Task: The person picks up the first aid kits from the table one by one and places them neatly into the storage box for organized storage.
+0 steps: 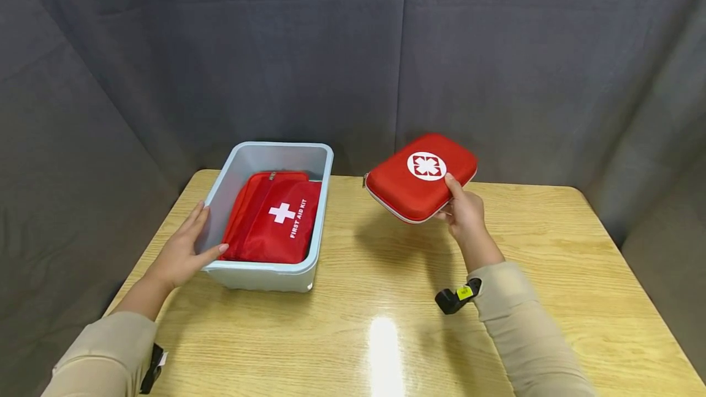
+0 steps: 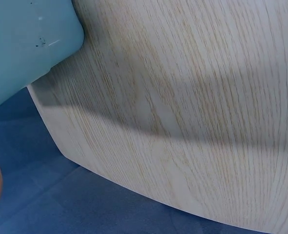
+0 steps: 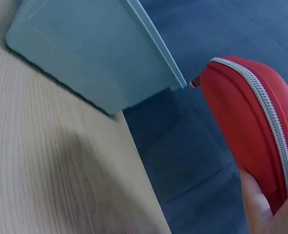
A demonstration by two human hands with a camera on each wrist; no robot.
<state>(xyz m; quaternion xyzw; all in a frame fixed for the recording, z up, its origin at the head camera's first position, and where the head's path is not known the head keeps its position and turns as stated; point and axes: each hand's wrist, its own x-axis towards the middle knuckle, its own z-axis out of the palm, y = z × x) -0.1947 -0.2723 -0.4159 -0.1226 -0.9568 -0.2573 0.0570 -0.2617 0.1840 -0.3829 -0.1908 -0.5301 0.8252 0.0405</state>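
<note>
A red hard-shell first aid case (image 1: 408,195) with a white round emblem and a zipper is held up above the table, tilted. My right hand (image 1: 466,210) grips its near right edge, thumb on top and fingers underneath. In the right wrist view, the case's zipped side (image 3: 260,112) faces the camera. On the left, my left hand (image 1: 182,253) rests at the near left corner of a pale blue plastic bin (image 1: 265,277), fingers along the left rim and thumb reaching over the front rim. Inside lies a soft red first aid pouch (image 1: 270,234) with a white cross and lettering.
The bin stands on the left part of a light wooden table (image 1: 364,287). A dark grey curtain (image 1: 353,66) hangs behind the table and along both sides. Table edges show at left, right and back.
</note>
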